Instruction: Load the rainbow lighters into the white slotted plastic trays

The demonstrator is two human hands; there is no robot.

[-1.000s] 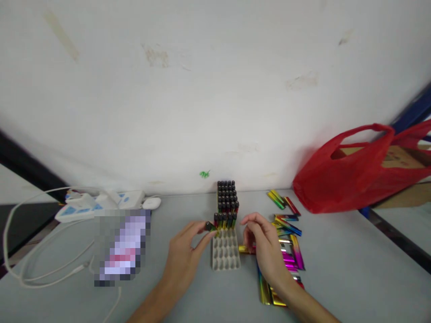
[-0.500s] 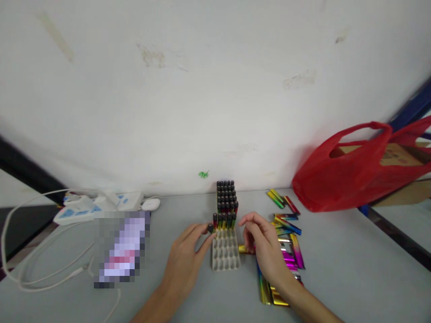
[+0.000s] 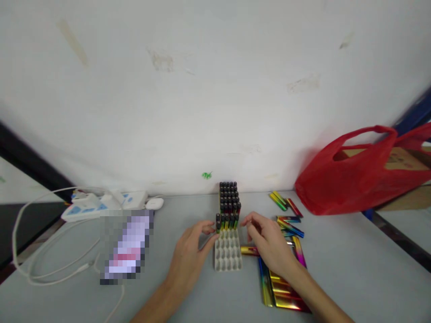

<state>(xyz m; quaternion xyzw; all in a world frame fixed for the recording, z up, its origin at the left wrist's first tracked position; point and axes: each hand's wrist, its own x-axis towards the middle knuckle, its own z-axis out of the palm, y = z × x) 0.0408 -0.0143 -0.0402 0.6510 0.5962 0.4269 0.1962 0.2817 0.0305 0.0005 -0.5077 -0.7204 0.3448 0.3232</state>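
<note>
A pale tray with rows of hollows lies on the grey table. Black-topped tubes stand upright in close rows at its far part, and the near hollows hold nothing. My left hand is at the tray's left edge, thumb and fingers apart, beside a black-topped tube standing at the left of the front row. My right hand hovers just right of the tray with bent fingers; its fingertips are close together, and whether they hold anything is unclear. A gold-red tube lies beneath it.
Shiny coloured tubes lie at the right, with more behind them. A red bag with cardboard stands at the back right. At the left are a phone-like pixelated object, a power strip and white cables.
The tube that was between my left fingertips now stands in the tray's front row, and those fingers have parted. The whole view has shifted slightly.
</note>
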